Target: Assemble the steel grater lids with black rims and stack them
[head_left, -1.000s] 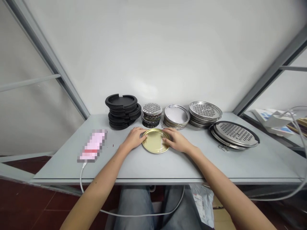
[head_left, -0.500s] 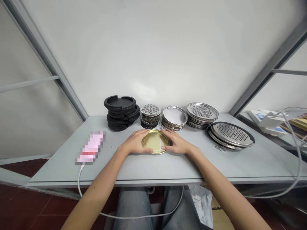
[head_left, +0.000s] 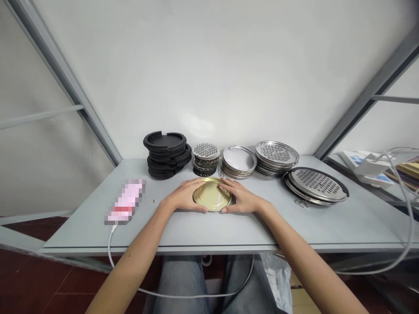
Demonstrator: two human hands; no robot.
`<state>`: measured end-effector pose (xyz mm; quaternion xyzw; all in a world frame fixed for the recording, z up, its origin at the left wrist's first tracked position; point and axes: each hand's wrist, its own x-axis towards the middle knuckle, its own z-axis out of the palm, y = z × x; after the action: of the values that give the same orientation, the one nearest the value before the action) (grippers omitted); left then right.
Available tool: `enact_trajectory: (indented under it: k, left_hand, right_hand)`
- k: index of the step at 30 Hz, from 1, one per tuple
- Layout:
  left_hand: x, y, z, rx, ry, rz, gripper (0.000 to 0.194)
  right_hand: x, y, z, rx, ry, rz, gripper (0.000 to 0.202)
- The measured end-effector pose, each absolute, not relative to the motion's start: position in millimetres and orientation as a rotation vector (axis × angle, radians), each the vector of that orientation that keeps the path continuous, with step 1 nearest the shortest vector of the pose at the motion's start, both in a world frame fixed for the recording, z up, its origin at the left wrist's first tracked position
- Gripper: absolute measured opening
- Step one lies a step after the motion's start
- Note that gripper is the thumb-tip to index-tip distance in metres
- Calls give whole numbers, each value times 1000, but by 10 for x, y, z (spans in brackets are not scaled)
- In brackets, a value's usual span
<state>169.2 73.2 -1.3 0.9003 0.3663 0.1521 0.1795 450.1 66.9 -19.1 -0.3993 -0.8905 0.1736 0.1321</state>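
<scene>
A shallow round gold metal lid point(head_left: 212, 196) lies on the grey table in front of me. My left hand point(head_left: 185, 195) curves round its left edge, fingers at the far rim and thumb at the near rim. Around the right edge curls my right hand point(head_left: 242, 196), its thumb by the near rim and one finger reaching over the far right part. Just behind the lid stand a stack of small round grater discs point(head_left: 206, 151) and a stack of shallow silver metal lids point(head_left: 240, 159).
Black ring-shaped holders point(head_left: 165, 148) are piled at the back left. Larger grater discs point(head_left: 276, 153) stand at the back right, with a black-rimmed round grater point(head_left: 316, 183) nearer. A phone point(head_left: 126, 201) with a white cable point(head_left: 109, 246) lies at left.
Both thumbs have shifted from the lid's face to its near rim. A right finger now reaches further over the lid. The lid stays in about the same place.
</scene>
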Motion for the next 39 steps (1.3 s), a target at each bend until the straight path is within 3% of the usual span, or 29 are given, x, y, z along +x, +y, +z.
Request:
enact_trajectory:
  k: [7, 12, 15, 22, 39]
  left_hand:
    - [1707, 698, -18, 2593, 1061, 473, 97]
    - [1809, 715, 20, 2488, 1333, 1054, 35]
    - [1866, 803, 83, 2494, 1459, 1323, 21]
    - [1929, 1153, 335, 2660, 1719, 1497, 17]
    - [2045, 1402, 390, 2754, 1691, 1357, 13]
  right_hand:
    - [4534, 694, -243, -1037, -2521, 468, 111]
    - [4545, 744, -274, -1028, -2433, 451, 90]
    - [4530, 764, -270, -1060, -2403, 414, 75]
    - [4524, 784, -279, -1084, -2382, 409, 64]
    - [4528, 776, -253, -1041, -2385, 401, 61]
